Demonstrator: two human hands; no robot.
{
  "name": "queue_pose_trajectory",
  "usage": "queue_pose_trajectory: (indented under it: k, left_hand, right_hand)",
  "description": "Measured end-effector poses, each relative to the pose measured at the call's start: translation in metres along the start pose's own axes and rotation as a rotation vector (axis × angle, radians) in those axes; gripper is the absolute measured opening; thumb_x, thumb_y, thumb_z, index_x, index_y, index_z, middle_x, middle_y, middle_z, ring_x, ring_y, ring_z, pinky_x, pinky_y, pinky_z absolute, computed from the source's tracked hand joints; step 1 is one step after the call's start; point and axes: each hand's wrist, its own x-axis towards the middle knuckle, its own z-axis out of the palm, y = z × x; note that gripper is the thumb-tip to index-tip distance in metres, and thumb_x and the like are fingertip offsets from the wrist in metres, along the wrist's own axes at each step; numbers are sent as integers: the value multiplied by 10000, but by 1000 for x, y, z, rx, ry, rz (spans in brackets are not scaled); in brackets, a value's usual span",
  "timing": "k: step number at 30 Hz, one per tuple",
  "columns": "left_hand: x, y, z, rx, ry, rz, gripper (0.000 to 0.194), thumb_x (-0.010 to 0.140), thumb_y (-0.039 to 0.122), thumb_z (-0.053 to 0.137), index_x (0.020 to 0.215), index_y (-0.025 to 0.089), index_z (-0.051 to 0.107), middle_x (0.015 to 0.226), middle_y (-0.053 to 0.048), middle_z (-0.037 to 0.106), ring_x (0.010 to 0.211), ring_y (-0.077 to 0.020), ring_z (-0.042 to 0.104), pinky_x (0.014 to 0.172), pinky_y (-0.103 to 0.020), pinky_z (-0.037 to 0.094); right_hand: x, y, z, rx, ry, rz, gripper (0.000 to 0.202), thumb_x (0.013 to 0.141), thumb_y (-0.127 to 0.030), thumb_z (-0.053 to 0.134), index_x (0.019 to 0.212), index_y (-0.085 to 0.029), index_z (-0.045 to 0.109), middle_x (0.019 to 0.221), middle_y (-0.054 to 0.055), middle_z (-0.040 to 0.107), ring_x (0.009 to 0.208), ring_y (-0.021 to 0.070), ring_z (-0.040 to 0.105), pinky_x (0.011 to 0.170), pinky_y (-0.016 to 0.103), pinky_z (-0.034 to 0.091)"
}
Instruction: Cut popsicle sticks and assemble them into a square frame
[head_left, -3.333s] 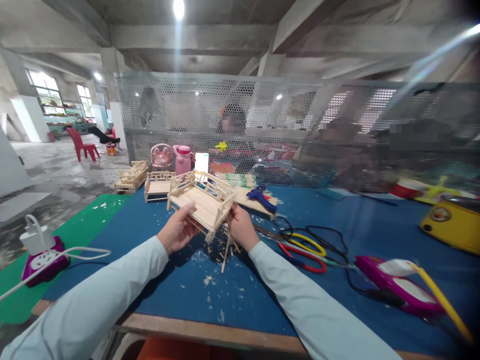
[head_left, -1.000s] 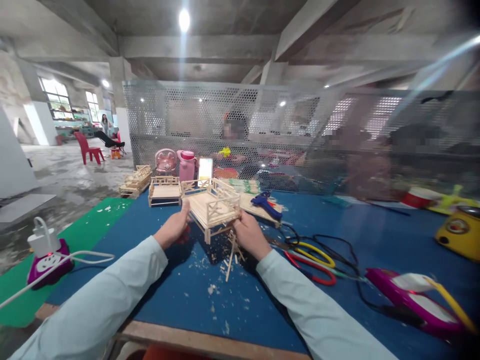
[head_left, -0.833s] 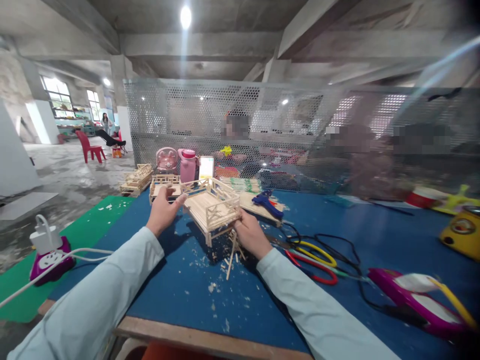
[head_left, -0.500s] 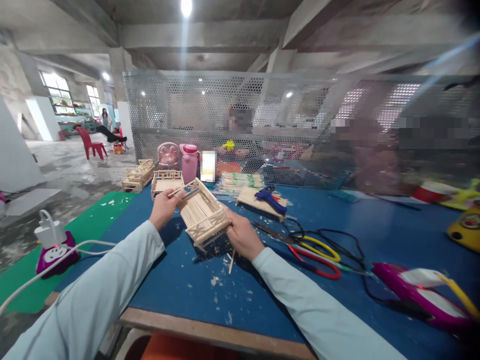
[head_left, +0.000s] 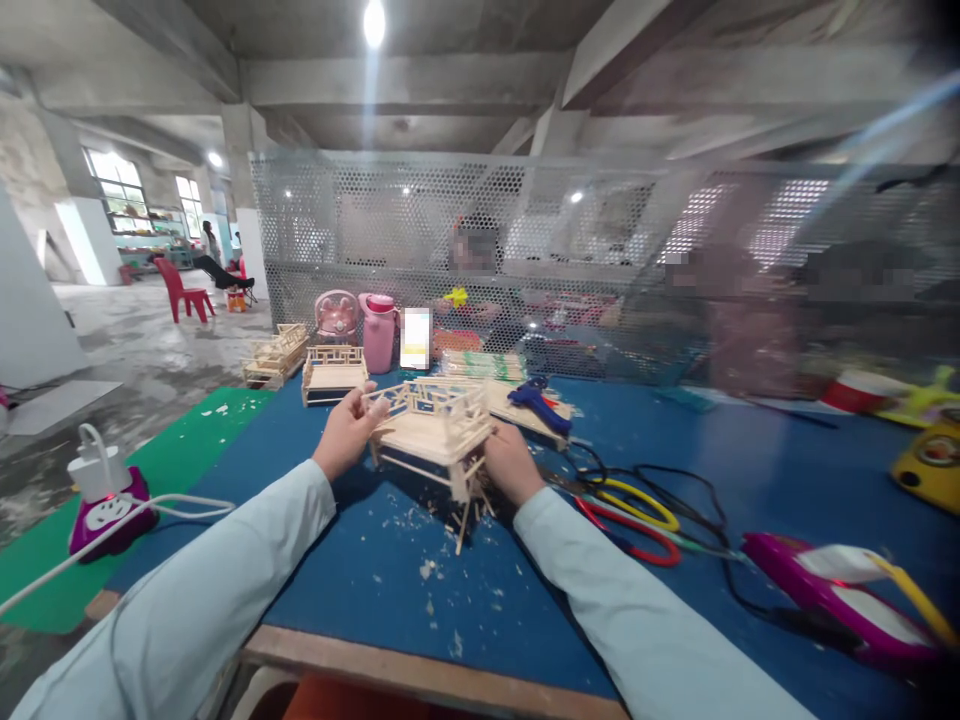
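Observation:
A small wooden stick model (head_left: 420,435), shaped like a railed bench, is held over the blue table by both hands. My left hand (head_left: 351,432) pinches its left end, fingers at the upper corner. At its right end is my right hand (head_left: 514,462), closed on it, with fingertips partly hidden behind the railing. The model's right side is blurred. Loose sticks and scraps (head_left: 463,525) lie below it. Behind on the left stands a similar model (head_left: 334,375), with another (head_left: 275,355) further left. A blue glue gun (head_left: 541,403) rests on a stick panel (head_left: 517,408) behind my right hand.
Scissors with red and yellow handles (head_left: 637,508) lie among black cables to the right. Purple power strips sit at right (head_left: 840,590) and left (head_left: 112,510). A pink bottle (head_left: 380,335), a lit phone (head_left: 415,338) and stick bundles stand before a mesh screen (head_left: 450,190); a person is behind it.
The model has turned from a tilted view of its slatted face to a more level, upright pose. It has shifted right, and my hands have moved right with it.

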Motion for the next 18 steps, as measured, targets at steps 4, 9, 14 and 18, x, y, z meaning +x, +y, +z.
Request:
queue_pose_trajectory:
  k: [4,9,14,18]
  left_hand:
    - [-12,10,12,-195,1,-110,578,736,608,508,1137,191,494,911,-58,640,773,-137,617,632,-227,486]
    - [-19,4,19,-147,-90,-328,404,751,515,558,1008,204,558,922,-45,644,717,-123,619,560,-205,469]
    - [-25,0,23,-174,-231,-371,309,725,412,634,903,164,584,799,-48,667,629,-115,609,570,-217,480]
    - [-25,3,25,-272,-154,-418,163,759,296,605,797,139,577,699,-41,647,573,-97,589,548,-203,481]
  right_hand:
    - [6,9,-9,244,-45,201,132,646,-227,474,667,-172,592,599,70,668,540,197,601,497,311,471]
    - [4,8,-3,470,-77,351,82,659,-232,531,668,-170,585,600,72,672,438,152,552,387,258,392]
    - [3,4,-2,521,-156,393,130,702,-240,485,674,-177,596,634,78,687,468,157,568,406,263,409]
    - [0,0,-4,585,-235,475,157,726,-223,440,683,-167,580,634,89,679,471,141,568,408,240,390]
